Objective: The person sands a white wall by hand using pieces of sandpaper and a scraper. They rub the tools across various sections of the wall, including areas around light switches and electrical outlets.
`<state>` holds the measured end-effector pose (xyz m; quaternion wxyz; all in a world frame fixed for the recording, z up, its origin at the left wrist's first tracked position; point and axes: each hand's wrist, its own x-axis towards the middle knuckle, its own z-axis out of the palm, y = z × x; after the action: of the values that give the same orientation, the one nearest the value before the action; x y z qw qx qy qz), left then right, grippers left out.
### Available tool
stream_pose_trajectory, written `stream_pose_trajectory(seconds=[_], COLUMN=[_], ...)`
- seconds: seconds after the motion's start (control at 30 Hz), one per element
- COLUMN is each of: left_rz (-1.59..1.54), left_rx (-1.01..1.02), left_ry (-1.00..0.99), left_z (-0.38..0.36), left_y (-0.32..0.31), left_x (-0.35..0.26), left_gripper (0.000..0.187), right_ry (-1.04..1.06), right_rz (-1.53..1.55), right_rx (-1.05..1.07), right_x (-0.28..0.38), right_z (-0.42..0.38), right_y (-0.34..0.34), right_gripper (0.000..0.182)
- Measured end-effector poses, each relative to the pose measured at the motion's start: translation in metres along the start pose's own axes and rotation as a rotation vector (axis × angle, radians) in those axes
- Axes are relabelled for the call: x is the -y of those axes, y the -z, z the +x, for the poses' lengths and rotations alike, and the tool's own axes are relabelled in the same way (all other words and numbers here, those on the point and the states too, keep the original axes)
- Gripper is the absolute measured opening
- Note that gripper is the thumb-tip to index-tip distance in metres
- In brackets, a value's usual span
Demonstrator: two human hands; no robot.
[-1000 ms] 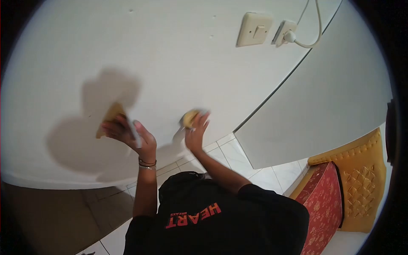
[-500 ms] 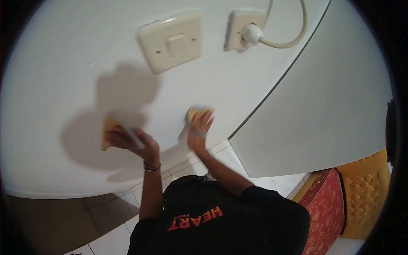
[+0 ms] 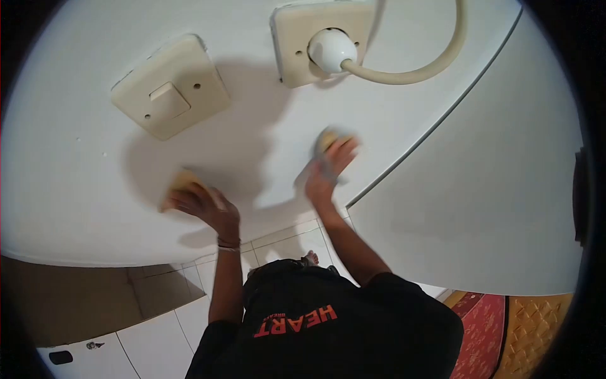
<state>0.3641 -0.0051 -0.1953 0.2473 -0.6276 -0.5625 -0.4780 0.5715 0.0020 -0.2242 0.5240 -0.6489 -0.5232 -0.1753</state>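
My left hand (image 3: 205,205) is closed around a yellowish sponge or cloth (image 3: 184,180) against the white wall (image 3: 252,158), below the cream light switch (image 3: 169,95). Farther right, my right hand (image 3: 328,170) is blurred by motion. It presses a yellow piece (image 3: 328,140), with something grey beside the palm, to the wall below the cream socket (image 3: 293,38). A round white plug (image 3: 332,50) with a thick cable sits in that socket.
A large grey-white panel (image 3: 480,183) stands on the right, with a red patterned mattress (image 3: 483,341) and a gold tufted headboard (image 3: 536,328) at the lower right. White floor tiles (image 3: 154,344) and a dark phone-like object (image 3: 61,357) show at the lower left.
The camera view has shifted closer to the switch and socket, which appear larger and farther left. The pale flat thing seen in my left hand no longer shows. Both hands stay at the wall.
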Motion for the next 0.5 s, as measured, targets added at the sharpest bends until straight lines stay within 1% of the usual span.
stream_pose_trajectory(seconds=[0.03,0.07,0.1,0.13,0.17,0.2,0.23,0.27,0.3,0.33,0.4,0.43,0.47,0.5], left_rz=[-0.012,-0.013,0.034,0.082,0.033,-0.022,-0.081,-0.269,-0.299,-0.331,-0.376,-0.219,-0.239,-0.100], left_rx=[0.066,0.063,0.161,0.261,0.189,0.108,0.017,-0.158,-0.172,-0.186,-0.078,-0.078,-0.061,0.087], left_ry=[-0.055,-0.053,-0.096,-0.144,-0.111,-0.052,0.008,0.112,0.154,0.195,0.205,0.138,0.130,0.084], left_z=[-0.038,-0.059,-0.075,-0.081,-0.059,-0.035,-0.005,0.034,0.051,0.060,0.035,0.033,0.002,-0.045], left_y=[-0.013,-0.014,-0.012,-0.009,-0.004,0.003,0.009,0.022,0.026,0.028,0.022,0.034,0.032,0.019], left_x=[0.006,0.010,0.015,0.020,0.018,0.020,0.021,0.004,0.009,0.018,0.038,0.021,0.036,0.062], left_gripper=[0.053,0.053,0.054,0.056,0.057,0.059,0.061,0.062,0.064,0.066,0.065,0.064,0.064,0.063], right_ry=[-0.099,-0.200,-0.200,-0.345,-0.490,-0.167,-0.027,0.054,0.057,0.090,0.066,-0.120,-0.289,-0.686], right_rz=[0.127,0.257,0.260,0.369,0.472,0.120,0.034,0.086,0.057,0.056,-1.077,-0.519,0.040,0.384], right_rx=[-0.073,-0.144,-0.142,-0.081,-0.017,-0.136,0.014,0.114,0.417,0.491,0.109,-0.031,-0.171,-0.195], right_x=[-0.011,-0.019,-0.031,-0.042,-0.035,-0.011,0.000,0.011,0.016,0.026,-0.033,-0.024,-0.021,-0.082], right_z=[0.037,0.059,0.063,0.060,0.061,0.038,0.000,-0.048,-0.100,-0.131,-0.142,-0.094,-0.041,-0.032], right_y=[0.004,0.006,0.001,-0.009,-0.005,-0.005,-0.007,-0.021,-0.028,-0.020,-0.097,-0.066,-0.027,-0.048], right_gripper=[0.051,0.052,0.052,0.055,0.058,0.057,0.064,0.068,0.069,0.058,0.051,0.046,0.042,0.042])
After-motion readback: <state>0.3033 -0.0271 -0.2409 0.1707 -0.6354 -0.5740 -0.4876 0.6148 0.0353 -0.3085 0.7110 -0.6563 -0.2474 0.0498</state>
